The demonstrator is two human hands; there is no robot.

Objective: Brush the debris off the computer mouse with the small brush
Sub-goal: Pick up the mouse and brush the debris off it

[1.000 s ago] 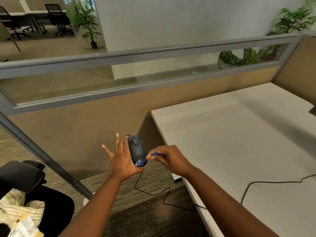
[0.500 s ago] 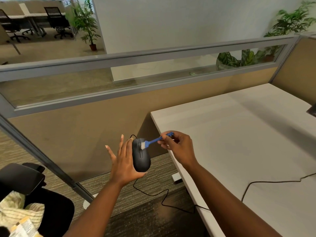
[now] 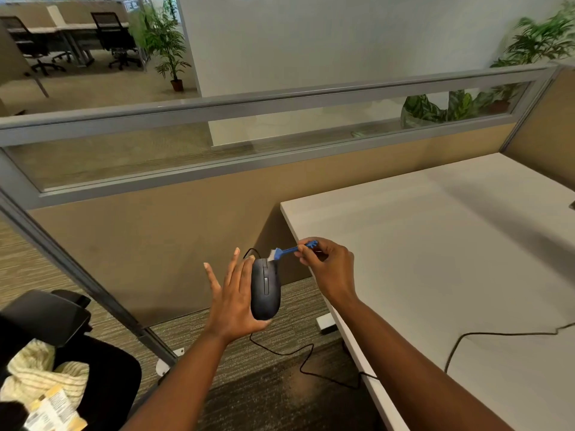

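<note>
A black wired computer mouse [image 3: 265, 289] stands on end against the palm of my left hand [image 3: 231, 301], held in the air left of the desk edge, my fingers spread upward behind it. My right hand [image 3: 329, 269] pinches the handle of a small blue brush [image 3: 291, 251] with white bristles. The bristles touch the mouse's top front edge, near the buttons. The mouse's black cable [image 3: 306, 359] hangs down and runs onto the desk.
A white desk [image 3: 451, 275] fills the right side, with the cable lying on it. A tan cubicle partition with a glass strip [image 3: 217, 157] stands behind. A black office chair [image 3: 46, 318] with a cloth on it sits at lower left. Carpet lies below.
The brush rose from the mouse's lower end a second ago to its top front edge. My left hand and the mouse have stayed nearly still.
</note>
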